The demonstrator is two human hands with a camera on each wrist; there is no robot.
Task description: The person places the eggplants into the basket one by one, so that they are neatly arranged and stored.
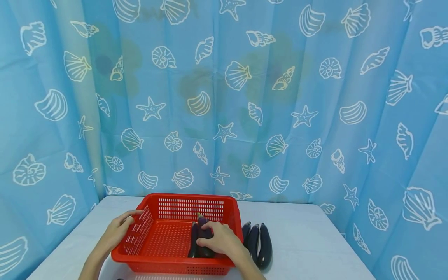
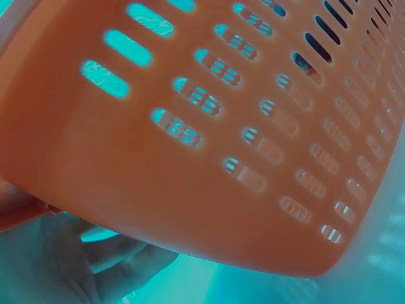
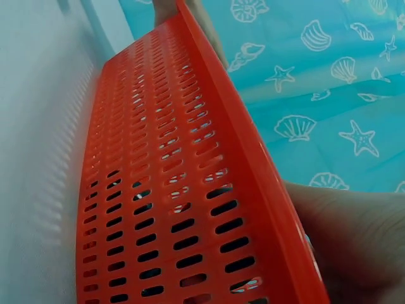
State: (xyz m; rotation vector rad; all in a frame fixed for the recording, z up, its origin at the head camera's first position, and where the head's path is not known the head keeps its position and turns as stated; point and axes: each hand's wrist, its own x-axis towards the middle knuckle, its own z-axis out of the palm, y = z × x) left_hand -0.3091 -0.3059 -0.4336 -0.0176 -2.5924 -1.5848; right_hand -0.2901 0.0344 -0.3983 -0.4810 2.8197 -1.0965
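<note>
A red slotted basket (image 1: 155, 259) stands on the white table. My left hand (image 1: 114, 233) grips its left rim; in the left wrist view that hand (image 2: 95, 266) shows partly behind the basket wall (image 2: 95, 152). Inside, toward the right, my right hand (image 1: 224, 239) holds a dark eggplant (image 1: 204, 234) between thumb and fingers. Another eggplant (image 1: 193, 242) lies just left of it. In the right wrist view the basket's side (image 3: 133, 152) hides the fingers of my right hand (image 3: 357, 234), and my left hand (image 3: 205, 28) is at the far rim.
Three eggplants (image 1: 265, 247) lie side by side on the table (image 1: 304, 241), right of the basket. A blue curtain (image 1: 224, 116) with white shell prints hangs behind and along both sides. A small dark thing (image 1: 120, 279) shows at the bottom edge of the head view.
</note>
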